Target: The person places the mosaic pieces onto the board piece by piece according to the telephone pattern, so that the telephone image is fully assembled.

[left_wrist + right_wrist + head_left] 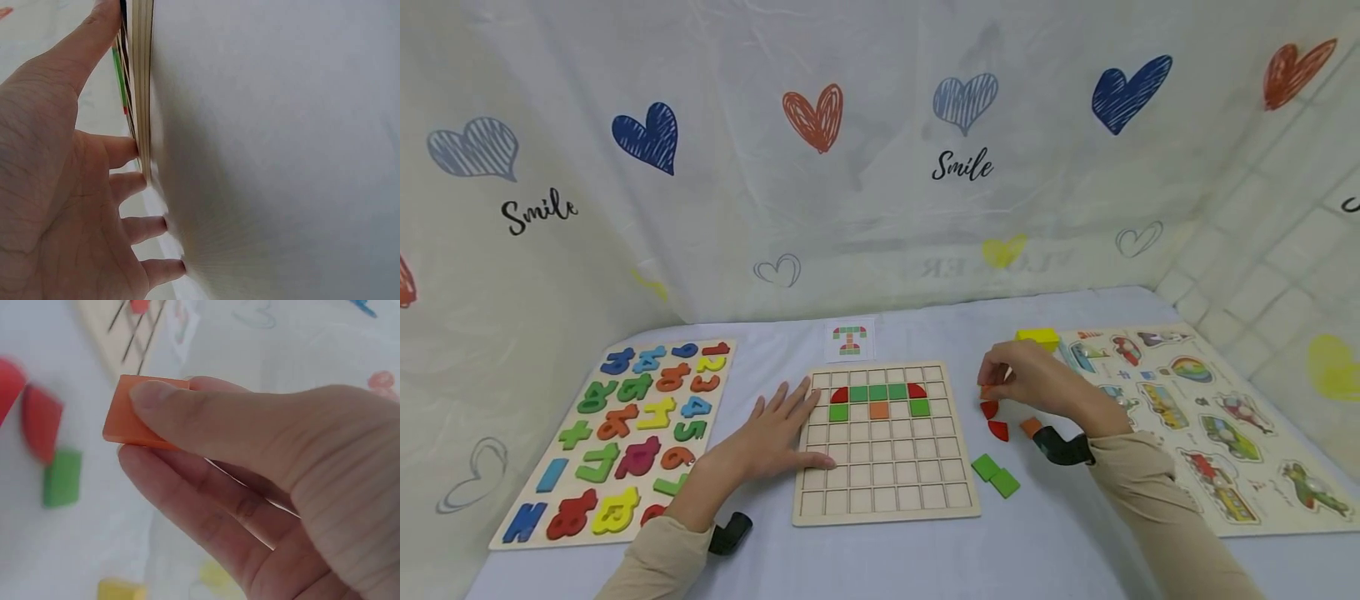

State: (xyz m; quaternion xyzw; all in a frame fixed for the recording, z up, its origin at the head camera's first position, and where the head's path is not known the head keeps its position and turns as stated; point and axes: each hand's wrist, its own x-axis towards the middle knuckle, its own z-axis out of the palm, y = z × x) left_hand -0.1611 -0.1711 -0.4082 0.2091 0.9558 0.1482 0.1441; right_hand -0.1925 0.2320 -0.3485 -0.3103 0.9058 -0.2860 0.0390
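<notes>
A wooden grid board [895, 476] lies mid-table. Near its top sit a row of green squares [877, 392] with a red quarter-circle [916, 391] at each end, and below them two green squares and an orange square [878, 410]. My left hand [767, 437] rests spread on the board's left edge, thumb on the grid; the left wrist view shows its fingers [128, 151] at the board's side. Right of the board, my right hand [1037, 379] pinches an orange square tile [123, 415] between thumb and fingers, just above two loose red quarter-circles [997, 430].
Two loose green squares [1004, 482] and an orange tile [1031, 427] lie right of the board. Yellow blocks [1037, 338] stand behind my right hand. A pattern card [850, 340] lies beyond the board. A number puzzle [625, 442] is left, a picture puzzle [1217, 433] right.
</notes>
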